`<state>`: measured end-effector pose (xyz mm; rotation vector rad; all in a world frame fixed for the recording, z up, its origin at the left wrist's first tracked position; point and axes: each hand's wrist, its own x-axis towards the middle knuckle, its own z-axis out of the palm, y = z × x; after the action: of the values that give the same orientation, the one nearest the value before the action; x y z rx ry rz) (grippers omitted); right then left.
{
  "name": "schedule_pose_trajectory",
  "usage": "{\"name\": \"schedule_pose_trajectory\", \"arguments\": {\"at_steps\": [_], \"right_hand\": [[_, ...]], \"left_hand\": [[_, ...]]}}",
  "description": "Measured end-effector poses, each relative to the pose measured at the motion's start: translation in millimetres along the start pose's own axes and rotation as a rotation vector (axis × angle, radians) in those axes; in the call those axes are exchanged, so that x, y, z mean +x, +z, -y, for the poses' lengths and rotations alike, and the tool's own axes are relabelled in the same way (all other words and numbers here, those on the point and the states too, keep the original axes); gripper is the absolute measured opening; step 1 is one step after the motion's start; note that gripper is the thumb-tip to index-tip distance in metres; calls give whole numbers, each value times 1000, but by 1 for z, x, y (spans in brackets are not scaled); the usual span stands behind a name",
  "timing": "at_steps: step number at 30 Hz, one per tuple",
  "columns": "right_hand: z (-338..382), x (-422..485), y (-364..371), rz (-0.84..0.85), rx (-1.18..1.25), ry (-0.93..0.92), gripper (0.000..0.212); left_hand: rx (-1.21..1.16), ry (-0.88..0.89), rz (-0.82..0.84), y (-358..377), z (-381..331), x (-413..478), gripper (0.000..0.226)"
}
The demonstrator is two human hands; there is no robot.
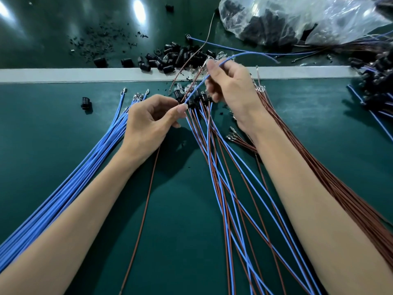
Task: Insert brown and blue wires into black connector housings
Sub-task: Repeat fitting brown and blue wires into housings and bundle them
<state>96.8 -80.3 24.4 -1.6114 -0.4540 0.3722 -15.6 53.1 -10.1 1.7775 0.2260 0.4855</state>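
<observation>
Blue wires (89, 165) lie bundled at the left on the green mat (53, 124). The left hand (148, 122) pinches a black housing (178, 96) at mid-table; the right hand (231, 88) pinches one blue wire (196, 87) running down to it. Brown wires (319, 167) fan out along the right forearm.

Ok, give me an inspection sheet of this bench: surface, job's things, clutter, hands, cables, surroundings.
surface: green mat, white strip across it.
job's things: blue wires bundled left; brown wires bundled right; mixed wires in the middle; loose black housings beyond the strip.
clutter: black scraps far left; plastic bag of black parts far right.
hands: left hand pinches one blue wire's lower end; right hand grips it higher up.
cables: nothing seen besides the job's wires.
surroundings: nothing seen.
</observation>
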Motion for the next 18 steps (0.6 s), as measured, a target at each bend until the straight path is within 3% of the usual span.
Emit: {"name": "schedule_pose_trajectory", "arguments": {"at_steps": [5, 9, 11, 15, 18], "right_hand": [[-4, -6, 5, 266, -255, 9, 18], [2, -3, 5, 60, 39, 59, 28], [1, -1, 7, -9, -2, 67, 33], [-5, -3, 8, 225, -385, 37, 28], [0, -5, 6, 204, -274, 40, 24]], "left_hand": [[7, 4, 8, 0, 1, 1, 8], [6, -8, -1, 0, 0, 0, 14], [21, -5, 2, 1, 0, 0, 13], [64, -7, 14, 1, -1, -1, 15], [71, -20, 15, -1, 0, -1, 18]]}}
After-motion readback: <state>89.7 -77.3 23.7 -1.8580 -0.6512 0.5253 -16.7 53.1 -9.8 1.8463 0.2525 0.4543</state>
